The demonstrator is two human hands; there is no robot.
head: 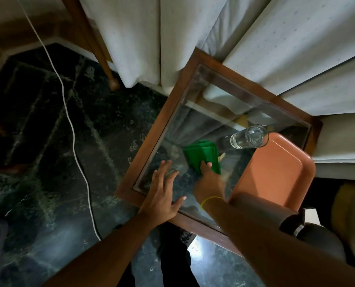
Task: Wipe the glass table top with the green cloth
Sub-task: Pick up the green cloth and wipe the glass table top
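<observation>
Two hands on glass table top [193, 121]: left hand [162, 189] splayed flat, right hand [208, 183] atop green cloth [201, 154].

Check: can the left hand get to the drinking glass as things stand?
Probably not directly. The left hand lies flat at the glass top's near-left edge; the right hand, green cloth and right forearm lie between it and the drinking glass.

- The right hand [210, 184] is motion-blurred, and its fingers beyond the thumb lie hidden behind the folded green cloth [201, 155].
- The right forearm covers the near corner of the orange plastic tray [276, 168].
- White curtain folds [296, 59] hide the far corner of the wood-framed glass table top [172, 129].
- The thin white cord [69, 112] runs out at the frame's top edge.
</observation>
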